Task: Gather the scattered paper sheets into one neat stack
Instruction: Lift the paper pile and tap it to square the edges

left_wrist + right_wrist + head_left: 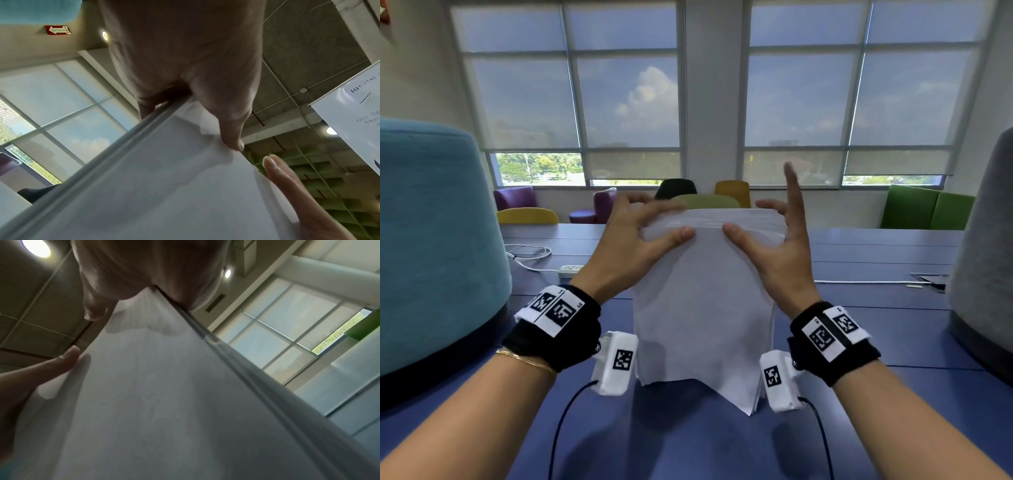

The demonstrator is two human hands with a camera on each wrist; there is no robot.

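A stack of white paper sheets (pixel 702 308) stands upright on its lower edge on the blue table (pixel 876 325), between my wrists. Its bottom edge is ragged, and one corner juts lower at the right. My left hand (pixel 661 217) grips the top left corner, thumb on the near face and fingers behind. My right hand (pixel 753 219) pinches the top right corner, thumb in front, with one finger pointing straight up. The left wrist view shows the paper (pixel 164 186) under my left thumb (pixel 232 129). The right wrist view shows the sheets (pixel 154 402) under my right thumb (pixel 92 309).
A teal chair back (pixel 431 240) rises close on the left and a grey one (pixel 986 257) on the right. A white power strip (pixel 570 270) with its cable lies at the left. A cable and a table socket (pixel 931 279) are at the right. Coloured chairs stand beyond the table.
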